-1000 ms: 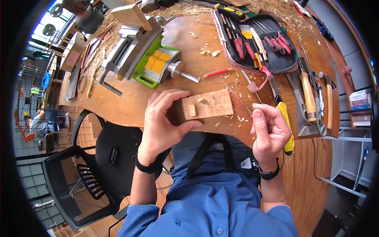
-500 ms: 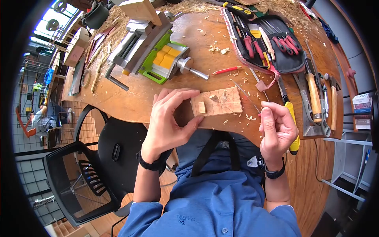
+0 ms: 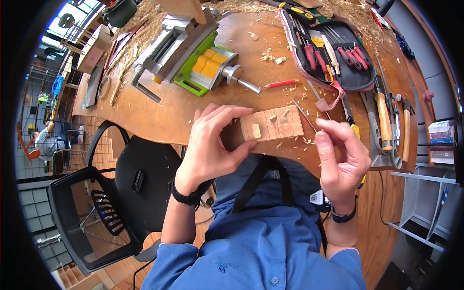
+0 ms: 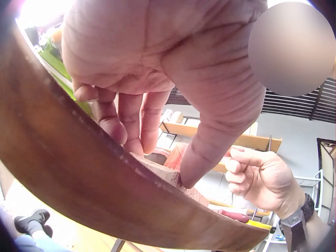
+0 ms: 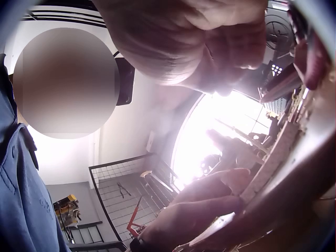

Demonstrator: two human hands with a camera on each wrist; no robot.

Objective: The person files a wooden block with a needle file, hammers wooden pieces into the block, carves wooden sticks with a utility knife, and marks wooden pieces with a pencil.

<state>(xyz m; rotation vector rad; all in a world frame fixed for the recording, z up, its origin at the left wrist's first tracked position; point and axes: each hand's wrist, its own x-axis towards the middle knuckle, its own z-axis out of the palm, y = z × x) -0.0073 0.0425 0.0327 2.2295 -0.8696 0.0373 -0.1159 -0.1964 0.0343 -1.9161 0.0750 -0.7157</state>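
Observation:
My left hand (image 3: 212,145) grips the left end of a rectangular wooden block (image 3: 290,126), thumb at its near edge and fingers at the far edge. Small wood pieces lie on the block's pencil-marked top, one a pale rectangular piece (image 3: 256,130). In the left wrist view my left thumb presses against the block. Right of the block, my right hand (image 3: 343,157) has its fingers bent, with index and thumb tips close together. A thin metal tool (image 3: 303,113) runs from beside the block towards these fingertips; its far end is hidden, and I cannot tell whether the hand holds it.
A vise (image 3: 193,58) stands behind on the left. A red pencil (image 3: 282,83) lies beyond the block. At the right are an unrolled tool case (image 3: 355,79), a wooden-handled tool (image 3: 383,121) and a hammer (image 3: 407,130). Shavings are scattered; the table's near edge curves below the block.
The head view has shifted, so the tabletop appears further right. My right hand is slightly closer to the block and the thin tool, its index fingertip lifted more. My left hand keeps its grip.

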